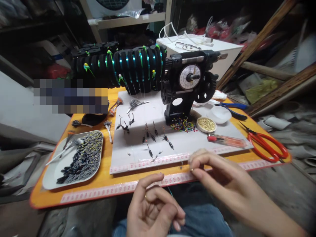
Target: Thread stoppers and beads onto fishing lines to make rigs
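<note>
Bead [191, 170] pinched in right hand [217, 174], left hand [156, 209] lower, apart

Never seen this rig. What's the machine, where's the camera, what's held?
No robot: one head-worn camera looks forward and down at two bare hands. The right hand pinches a tiny gold-coloured piece; the left hand is loosely curled, its grip unclear. The orange table carries a black geared machine with a round white dial, a white tray of small dark and grey parts, a round dish of gold-coloured bits, blue-handled pliers and red-handled scissors.
</note>
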Demonstrator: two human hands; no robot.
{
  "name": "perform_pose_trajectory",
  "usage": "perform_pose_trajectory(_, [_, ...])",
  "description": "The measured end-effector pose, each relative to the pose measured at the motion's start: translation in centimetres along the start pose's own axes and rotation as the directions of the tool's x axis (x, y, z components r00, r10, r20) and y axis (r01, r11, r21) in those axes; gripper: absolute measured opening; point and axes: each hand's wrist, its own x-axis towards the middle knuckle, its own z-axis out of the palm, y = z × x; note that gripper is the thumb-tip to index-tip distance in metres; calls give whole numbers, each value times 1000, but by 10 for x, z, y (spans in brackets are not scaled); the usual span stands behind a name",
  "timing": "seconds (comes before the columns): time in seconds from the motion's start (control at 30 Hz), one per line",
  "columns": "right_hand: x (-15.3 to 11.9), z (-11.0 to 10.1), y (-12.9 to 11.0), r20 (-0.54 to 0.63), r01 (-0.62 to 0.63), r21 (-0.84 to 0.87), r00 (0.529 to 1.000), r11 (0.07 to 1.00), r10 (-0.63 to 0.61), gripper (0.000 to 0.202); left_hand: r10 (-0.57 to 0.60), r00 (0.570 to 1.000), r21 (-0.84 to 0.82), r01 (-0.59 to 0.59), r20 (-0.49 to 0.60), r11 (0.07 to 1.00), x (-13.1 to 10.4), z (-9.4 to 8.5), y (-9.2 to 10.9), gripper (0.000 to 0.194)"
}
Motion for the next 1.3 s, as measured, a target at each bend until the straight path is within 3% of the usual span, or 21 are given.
perform_pose_trajectory(0.1, [-10,19,-10,91,-93,130,993,987,81,16,-36,999,-27,36,2,999,0,0,-2,39])
perform_pose_trajectory(0.2, [-11,28,-17,137,-101,172,987,980,77,17,-62,998,-42,63,9,997,-1,-2,-3,41])
perform_pose_trajectory(0.5, [-8,37,-23,24,124,47,992,991,-125,12,-63,998,-104,60,-18,993,-6,-1,-2,42])
perform_pose_trajectory(0.63, [-10,36,-25,19,170,26,985,985,-170,16,-93,994,-175,82,-53,981,-7,1,-2,42])
perform_pose_trajectory(0.73, [-10,36,-26,31,185,30,982,982,-186,17,-95,995,-142,90,-28,986,-7,-2,-2,40])
perform_pose_trajectory(0.93, [-10,32,-27,24,230,24,973,973,-231,18,-30,999,-53,31,16,998,-7,-7,-5,39])
perform_pose_trajectory(1.07, [-9,23,-26,107,285,101,949,953,-295,31,68,998,-89,-66,14,994,-8,0,-7,37])
perform_pose_trajectory(1.2, [-9,19,-27,63,193,71,978,979,-198,26,190,981,-30,-191,-45,981,-10,5,-9,34])
perform_pose_trajectory(1.3, [-9,20,-30,59,141,67,988,988,-145,18,250,966,64,-246,-60,967,-10,-2,-14,22])
